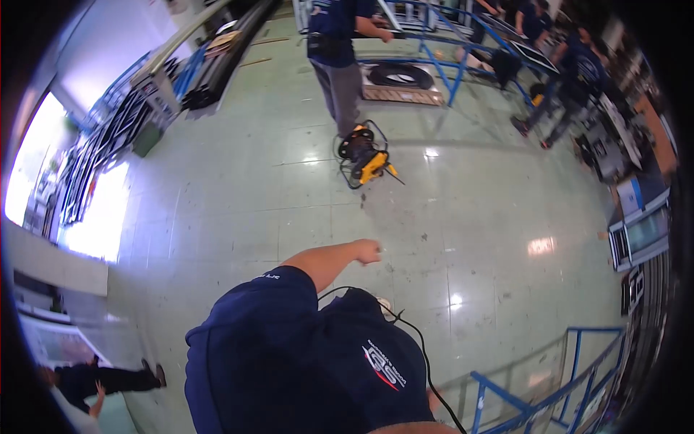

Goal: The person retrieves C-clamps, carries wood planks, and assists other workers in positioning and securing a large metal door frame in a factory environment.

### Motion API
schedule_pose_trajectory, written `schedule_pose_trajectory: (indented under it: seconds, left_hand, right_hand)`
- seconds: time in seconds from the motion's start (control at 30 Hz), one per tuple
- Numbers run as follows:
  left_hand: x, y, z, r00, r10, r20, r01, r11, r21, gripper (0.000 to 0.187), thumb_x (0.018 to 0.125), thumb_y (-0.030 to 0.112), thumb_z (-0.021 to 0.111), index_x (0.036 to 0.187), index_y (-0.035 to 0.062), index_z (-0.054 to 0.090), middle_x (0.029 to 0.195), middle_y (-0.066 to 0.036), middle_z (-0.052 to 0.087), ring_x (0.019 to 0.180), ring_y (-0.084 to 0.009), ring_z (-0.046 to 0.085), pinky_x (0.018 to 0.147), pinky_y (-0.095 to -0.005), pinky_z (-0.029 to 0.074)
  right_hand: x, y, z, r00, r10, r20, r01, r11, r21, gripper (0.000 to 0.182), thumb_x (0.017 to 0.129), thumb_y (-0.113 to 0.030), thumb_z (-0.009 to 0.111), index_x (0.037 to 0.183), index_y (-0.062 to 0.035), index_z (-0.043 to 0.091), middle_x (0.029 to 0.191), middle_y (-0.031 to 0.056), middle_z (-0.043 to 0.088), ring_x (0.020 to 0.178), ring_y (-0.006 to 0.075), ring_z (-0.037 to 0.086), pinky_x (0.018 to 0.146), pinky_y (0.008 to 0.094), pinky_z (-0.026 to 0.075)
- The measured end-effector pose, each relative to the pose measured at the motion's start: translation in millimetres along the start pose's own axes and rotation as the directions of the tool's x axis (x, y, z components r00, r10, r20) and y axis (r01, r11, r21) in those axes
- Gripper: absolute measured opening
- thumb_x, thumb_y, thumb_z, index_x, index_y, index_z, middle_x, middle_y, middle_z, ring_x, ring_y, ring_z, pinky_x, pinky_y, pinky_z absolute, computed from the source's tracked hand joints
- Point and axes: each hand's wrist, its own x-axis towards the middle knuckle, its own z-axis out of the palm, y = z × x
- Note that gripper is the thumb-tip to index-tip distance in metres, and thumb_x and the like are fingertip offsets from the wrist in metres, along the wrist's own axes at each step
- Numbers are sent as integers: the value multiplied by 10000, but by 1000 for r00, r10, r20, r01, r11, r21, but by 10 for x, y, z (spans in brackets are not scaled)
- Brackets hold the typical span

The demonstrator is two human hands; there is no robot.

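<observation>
My left hand (369,251) reaches out ahead of my body over the tiled floor, small in view. Its fingers look curled in, and no object shows in them. Only a sliver of skin, apparently of my right hand (434,399), shows beside my dark blue shirt (289,362); its fingers are hidden. A thin black cable (423,343) runs down across my shirt front, touching neither visible hand. Farther forward, a black and yellow cable reel (365,155) stands on the floor, apart from my left hand.
A person (336,58) stands behind the reel, near a blue metal frame (455,72) and a flat panel with a black coil (397,76). Other people (578,69) work at upper right. Dark profiles (101,148) lie at left. Another blue frame (535,405) stands at lower right.
</observation>
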Motion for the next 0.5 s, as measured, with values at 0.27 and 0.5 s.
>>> schedule_pose_trajectory:
  seconds: [0.27,0.5]
  left_hand:
    - [-841,594,-561,939,-66,-338,-12,974,-226,415,906,357,529,1212,77,514,754,-84,667,561,-199,641,638,-352,499]
    - [-2455,-1536,1389,700,-710,-80,680,696,-229,511,865,453,515,781,-23,681,889,-204,675,710,-287,679,787,-395,528]
  right_hand:
    - [1682,-921,715,933,70,352,69,928,-366,148,879,-193,543,970,-80,512,702,50,518,492,144,497,380,274,367]
    - [2059,-1307,1475,920,124,371,91,854,-513,184,853,-176,534,990,-56,512,706,88,534,468,184,515,344,303,361]
